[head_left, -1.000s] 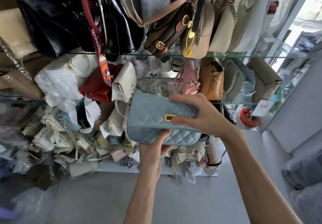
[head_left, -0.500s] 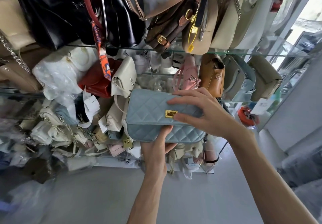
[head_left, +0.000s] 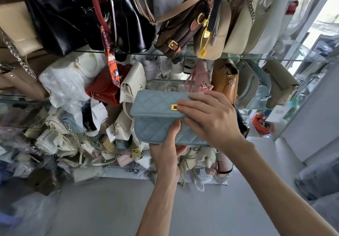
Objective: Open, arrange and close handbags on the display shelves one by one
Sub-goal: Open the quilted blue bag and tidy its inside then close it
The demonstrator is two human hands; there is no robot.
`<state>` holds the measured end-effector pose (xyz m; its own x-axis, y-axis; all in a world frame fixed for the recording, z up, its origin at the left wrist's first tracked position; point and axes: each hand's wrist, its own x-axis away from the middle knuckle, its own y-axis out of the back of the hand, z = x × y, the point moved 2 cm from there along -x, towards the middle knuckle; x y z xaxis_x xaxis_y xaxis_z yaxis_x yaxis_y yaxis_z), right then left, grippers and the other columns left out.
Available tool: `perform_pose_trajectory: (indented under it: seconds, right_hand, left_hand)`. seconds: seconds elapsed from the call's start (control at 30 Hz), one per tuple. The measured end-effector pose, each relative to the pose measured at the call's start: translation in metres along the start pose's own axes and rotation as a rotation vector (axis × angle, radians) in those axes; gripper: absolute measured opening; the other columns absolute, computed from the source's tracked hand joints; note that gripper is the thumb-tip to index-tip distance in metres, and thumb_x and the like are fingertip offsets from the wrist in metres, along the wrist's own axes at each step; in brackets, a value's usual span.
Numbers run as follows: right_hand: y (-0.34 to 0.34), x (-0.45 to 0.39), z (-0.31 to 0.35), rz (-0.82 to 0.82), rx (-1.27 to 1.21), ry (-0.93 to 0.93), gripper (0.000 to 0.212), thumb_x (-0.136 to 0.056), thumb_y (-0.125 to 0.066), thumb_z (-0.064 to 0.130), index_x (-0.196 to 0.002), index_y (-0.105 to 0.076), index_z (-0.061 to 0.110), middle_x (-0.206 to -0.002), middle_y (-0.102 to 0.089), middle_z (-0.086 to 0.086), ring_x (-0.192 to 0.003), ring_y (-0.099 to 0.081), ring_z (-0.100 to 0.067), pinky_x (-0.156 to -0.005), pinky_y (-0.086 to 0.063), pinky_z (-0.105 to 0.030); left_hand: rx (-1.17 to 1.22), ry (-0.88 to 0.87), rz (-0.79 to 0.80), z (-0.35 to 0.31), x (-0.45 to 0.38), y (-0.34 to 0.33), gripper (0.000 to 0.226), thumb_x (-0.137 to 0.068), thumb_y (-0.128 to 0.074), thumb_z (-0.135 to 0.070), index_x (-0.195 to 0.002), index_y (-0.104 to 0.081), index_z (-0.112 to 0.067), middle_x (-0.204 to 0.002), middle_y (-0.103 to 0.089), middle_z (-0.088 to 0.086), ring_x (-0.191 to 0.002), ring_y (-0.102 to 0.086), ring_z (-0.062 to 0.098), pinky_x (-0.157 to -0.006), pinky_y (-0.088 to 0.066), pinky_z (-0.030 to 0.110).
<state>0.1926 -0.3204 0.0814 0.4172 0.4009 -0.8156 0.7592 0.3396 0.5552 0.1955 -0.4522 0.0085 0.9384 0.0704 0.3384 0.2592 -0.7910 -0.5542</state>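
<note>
A light blue quilted handbag (head_left: 156, 118) with a gold clasp (head_left: 174, 107) is held level in front of the glass shelves. My left hand (head_left: 168, 149) supports it from below, thumb pressed on the lower front. From the right, my right hand (head_left: 207, 118) grips the flap, with fingertips right beside the clasp. The flap's lower edge stands slightly lifted off the body. The bag's right end is hidden under my right hand.
Glass shelves (head_left: 183, 56) are crowded with bags: black ones (head_left: 73, 15) and brown ones on top, red (head_left: 104, 88), cream (head_left: 134, 83), tan (head_left: 225, 81) and pale blue (head_left: 256, 88) in the middle, a pile of small bags with chains at lower left. Grey floor below.
The flap has come away from the bag's body a little, and my right fingers have slid onto its edge by the clasp. The bag sits slightly higher against the shelves.
</note>
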Motion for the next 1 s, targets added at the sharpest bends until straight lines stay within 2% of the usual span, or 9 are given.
perform_pose_trajectory:
  seconds: [0.17, 0.3, 0.5, 0.63, 0.7, 0.8, 0.9, 1.0]
  right_hand:
    - [-0.004, 0.003, 0.006, -0.028, -0.056, 0.057, 0.017, -0.097, -0.071, 0.012, -0.112, -0.081, 0.009, -0.123, -0.075, 0.002, -0.106, -0.074, -0.02, -0.094, -0.055, -0.046]
    - [-0.009, 0.004, 0.007, 0.003, -0.115, 0.076, 0.022, -0.095, -0.071, 0.002, -0.116, -0.077, 0.003, -0.125, -0.074, -0.005, -0.103, -0.073, -0.025, -0.095, -0.056, -0.043]
    - [-0.004, 0.002, -0.002, -0.005, -0.124, 0.046, 0.02, -0.102, -0.064, 0.006, -0.115, -0.077, -0.001, -0.125, -0.073, -0.012, -0.097, -0.072, -0.031, -0.09, -0.056, -0.044]
    - [-0.001, -0.003, -0.003, 0.043, -0.161, 0.006, 0.016, -0.099, -0.069, 0.013, -0.108, -0.079, 0.004, -0.121, -0.072, -0.012, -0.091, -0.066, -0.032, -0.08, -0.051, -0.046]
    - [0.0, -0.008, -0.003, 0.073, -0.191, -0.016, 0.015, -0.098, -0.07, 0.018, -0.104, -0.08, 0.008, -0.119, -0.072, -0.008, -0.092, -0.063, -0.031, -0.082, -0.05, -0.045]
    - [-0.005, -0.01, 0.0, 0.127, -0.238, -0.076, 0.017, -0.099, -0.07, 0.023, -0.104, -0.081, 0.011, -0.119, -0.071, -0.005, -0.096, -0.061, -0.03, -0.085, -0.049, -0.047]
    - [-0.008, -0.015, -0.002, 0.143, -0.276, -0.156, 0.016, -0.097, -0.072, 0.024, -0.105, -0.08, 0.013, -0.106, -0.07, -0.002, -0.09, -0.061, -0.028, -0.082, -0.051, -0.044]
    - [-0.006, -0.028, -0.003, 0.178, -0.299, -0.337, 0.026, -0.096, -0.074, 0.024, -0.12, -0.067, 0.015, -0.09, -0.066, 0.003, -0.081, -0.061, -0.021, -0.076, -0.053, -0.043]
  left_hand:
    - [-0.005, -0.045, -0.046, -0.005, 0.0, -0.003, 0.053, -0.075, -0.089, -0.03, -0.124, -0.068, -0.032, -0.113, -0.077, -0.009, -0.102, -0.075, 0.015, -0.072, -0.064, 0.041]
    - [-0.002, -0.088, 0.016, -0.017, -0.001, -0.007, 0.052, -0.079, -0.087, -0.025, -0.126, -0.067, -0.031, -0.116, -0.077, -0.008, -0.103, -0.075, 0.016, -0.074, -0.063, 0.043]
    - [-0.006, -0.128, 0.083, -0.019, -0.002, -0.005, 0.056, -0.083, -0.082, -0.018, -0.134, -0.06, -0.022, -0.12, -0.075, 0.002, -0.106, -0.074, 0.028, -0.067, -0.061, 0.03]
    - [-0.017, -0.152, 0.13, -0.017, -0.006, -0.005, 0.062, -0.077, -0.085, -0.023, -0.134, -0.059, -0.023, -0.118, -0.076, -0.005, -0.105, -0.074, 0.018, -0.069, -0.06, 0.027]
    - [-0.002, -0.139, 0.15, -0.015, -0.007, -0.006, 0.067, -0.075, -0.082, -0.029, -0.137, -0.058, -0.023, -0.121, -0.075, -0.003, -0.104, -0.074, 0.017, -0.071, -0.06, 0.025]
    - [0.026, -0.127, 0.163, -0.013, -0.01, -0.006, 0.073, -0.075, -0.086, -0.028, -0.141, -0.056, -0.02, -0.125, -0.074, 0.0, -0.102, -0.074, 0.015, -0.075, -0.061, 0.028]
    - [0.018, -0.133, 0.168, -0.009, -0.013, -0.005, 0.072, -0.074, -0.079, -0.028, -0.141, -0.055, -0.021, -0.125, -0.073, -0.002, -0.108, -0.073, 0.016, -0.077, -0.061, 0.029]
    - [0.005, -0.132, 0.146, -0.004, -0.015, -0.006, 0.066, -0.08, -0.08, -0.021, -0.142, -0.054, -0.02, -0.122, -0.075, -0.005, -0.107, -0.074, 0.016, -0.077, -0.062, 0.03]
